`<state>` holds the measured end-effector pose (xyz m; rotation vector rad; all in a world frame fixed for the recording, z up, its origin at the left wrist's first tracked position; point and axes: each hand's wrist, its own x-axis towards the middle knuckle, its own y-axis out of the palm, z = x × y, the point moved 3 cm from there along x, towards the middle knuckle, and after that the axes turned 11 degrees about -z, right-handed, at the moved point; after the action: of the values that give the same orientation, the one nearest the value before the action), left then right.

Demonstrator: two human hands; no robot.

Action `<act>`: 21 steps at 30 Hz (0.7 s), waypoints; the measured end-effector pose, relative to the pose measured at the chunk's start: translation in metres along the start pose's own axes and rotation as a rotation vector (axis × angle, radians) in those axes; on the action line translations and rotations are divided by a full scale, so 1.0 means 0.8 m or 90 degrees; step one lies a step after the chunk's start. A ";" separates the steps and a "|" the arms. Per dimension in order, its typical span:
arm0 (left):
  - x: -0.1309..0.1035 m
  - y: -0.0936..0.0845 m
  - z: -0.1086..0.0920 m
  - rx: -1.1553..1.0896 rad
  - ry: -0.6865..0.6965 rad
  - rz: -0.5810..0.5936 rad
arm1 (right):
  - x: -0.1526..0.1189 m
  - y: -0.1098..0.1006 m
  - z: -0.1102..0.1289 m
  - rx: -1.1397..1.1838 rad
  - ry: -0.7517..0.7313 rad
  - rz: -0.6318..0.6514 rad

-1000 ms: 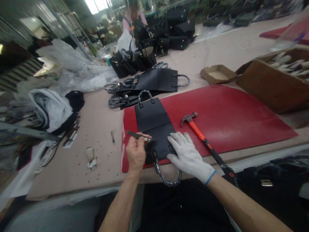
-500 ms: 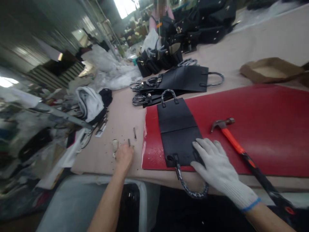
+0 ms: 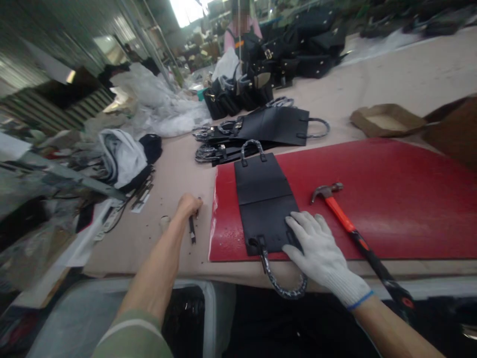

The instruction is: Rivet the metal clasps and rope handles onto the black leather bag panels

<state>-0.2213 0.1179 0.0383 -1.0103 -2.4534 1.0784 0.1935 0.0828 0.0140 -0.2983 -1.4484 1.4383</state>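
A black bag panel (image 3: pixel 265 211) with wrapped handles at both ends lies flat on a red board. My right hand (image 3: pixel 316 246), in a white knit glove, rests on its lower right edge, fingers stretched out. My bare left hand (image 3: pixel 189 205) is left of the board, its fingers closed at the upper end of a thin metal punch (image 3: pixel 198 210); the hand hides part of it. A second, dark punch-like tool (image 3: pixel 192 231) lies just below those fingers. To the right of my gloved hand is a claw hammer (image 3: pixel 341 214) with a red and black handle.
The red board (image 3: pixel 391 199) covers much of the table. Behind it lie more black bag panels (image 3: pixel 278 124) and finished-looking black bags (image 3: pixel 238 94). A brown tray (image 3: pixel 387 119) stands at back right. A grey bin (image 3: pixel 208 313) is below the table edge. A person (image 3: pixel 242 35) is at the back.
My left hand has moved forward, away from the small pale object, to the thin punch. The dark tool now shows below my fingers. My right hand stays on the panel; the view has shifted slightly.
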 end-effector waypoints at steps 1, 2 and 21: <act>0.005 0.003 -0.002 -0.006 -0.023 0.013 | 0.000 -0.001 0.001 0.007 0.013 0.013; 0.010 0.006 -0.004 -0.008 -0.047 0.023 | 0.000 -0.002 0.002 0.014 0.024 0.023; -0.251 0.115 -0.090 -0.570 0.079 0.209 | 0.000 -0.009 0.008 0.047 0.065 0.045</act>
<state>0.0031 0.0606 0.0255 -1.6899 -2.7308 -0.1079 0.1920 0.0777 0.0216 -0.3738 -1.3110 1.5083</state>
